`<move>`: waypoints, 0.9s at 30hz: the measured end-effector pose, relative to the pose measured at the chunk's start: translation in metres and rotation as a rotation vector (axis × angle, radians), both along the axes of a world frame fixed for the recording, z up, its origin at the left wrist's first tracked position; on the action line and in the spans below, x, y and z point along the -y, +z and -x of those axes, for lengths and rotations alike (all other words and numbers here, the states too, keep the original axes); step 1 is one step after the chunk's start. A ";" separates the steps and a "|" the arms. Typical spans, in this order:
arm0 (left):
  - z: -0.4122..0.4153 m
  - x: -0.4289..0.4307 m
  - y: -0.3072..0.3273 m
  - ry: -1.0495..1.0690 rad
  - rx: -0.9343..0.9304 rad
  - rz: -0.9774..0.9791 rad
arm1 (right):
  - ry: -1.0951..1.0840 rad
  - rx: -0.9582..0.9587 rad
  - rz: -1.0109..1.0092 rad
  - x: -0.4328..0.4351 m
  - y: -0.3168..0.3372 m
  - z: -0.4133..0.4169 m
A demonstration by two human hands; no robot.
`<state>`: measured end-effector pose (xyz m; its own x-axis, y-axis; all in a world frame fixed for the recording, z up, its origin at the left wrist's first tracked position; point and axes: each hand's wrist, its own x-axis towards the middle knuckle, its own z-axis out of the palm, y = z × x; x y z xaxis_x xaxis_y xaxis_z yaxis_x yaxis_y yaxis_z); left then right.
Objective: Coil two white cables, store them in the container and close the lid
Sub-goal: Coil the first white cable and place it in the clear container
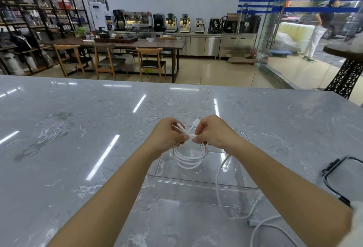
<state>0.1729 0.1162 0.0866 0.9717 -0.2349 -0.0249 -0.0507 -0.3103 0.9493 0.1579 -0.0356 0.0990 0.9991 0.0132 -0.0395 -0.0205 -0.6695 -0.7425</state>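
Observation:
A coiled white cable [189, 158] hangs in several loops above the clear plastic container [196, 184] on the grey marble counter. My left hand [167, 135] and my right hand [211, 132] both pinch the top of the coil, where its two white plug ends stick out between the fingers. A second white cable [220, 178] lies loose: it runs over the container's right side and trails onto the counter toward the near right, its plugs lying by my right forearm. The clear lid with black clips [341, 176] rests flat at the right.
The marble counter [78, 138] stretches wide to the left and far side, its far edge beyond my hands. Behind it stand a wooden table with chairs [137, 54], shelves, coffee machines and a glass door.

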 end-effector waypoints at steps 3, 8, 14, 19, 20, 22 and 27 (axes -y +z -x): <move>-0.020 0.004 -0.005 0.012 0.084 -0.275 | 0.005 -0.092 0.019 -0.004 -0.002 -0.015; -0.035 0.008 -0.018 -0.080 0.261 -0.746 | 0.020 -0.165 0.078 -0.019 -0.024 -0.029; -0.035 0.012 -0.033 -0.203 0.404 -1.206 | 0.080 -0.144 0.264 -0.038 -0.060 -0.037; -0.037 0.015 -0.041 -0.223 0.493 -1.396 | 0.083 -0.108 0.308 -0.041 -0.075 -0.042; -0.037 0.016 -0.042 -0.226 0.492 -1.412 | 0.089 -0.094 0.330 -0.040 -0.076 -0.041; -0.037 0.017 -0.044 -0.217 0.478 -1.455 | 0.098 -0.088 0.393 -0.039 -0.078 -0.040; -0.030 0.016 -0.044 -0.225 0.638 -1.876 | 0.124 -0.108 0.472 -0.033 -0.075 -0.039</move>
<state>0.2029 0.0997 0.0430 0.9007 -0.4295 -0.0658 -0.3614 -0.6564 -0.6623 0.1974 -0.0026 0.0240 0.9810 0.0874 -0.1732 0.0203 -0.9342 -0.3561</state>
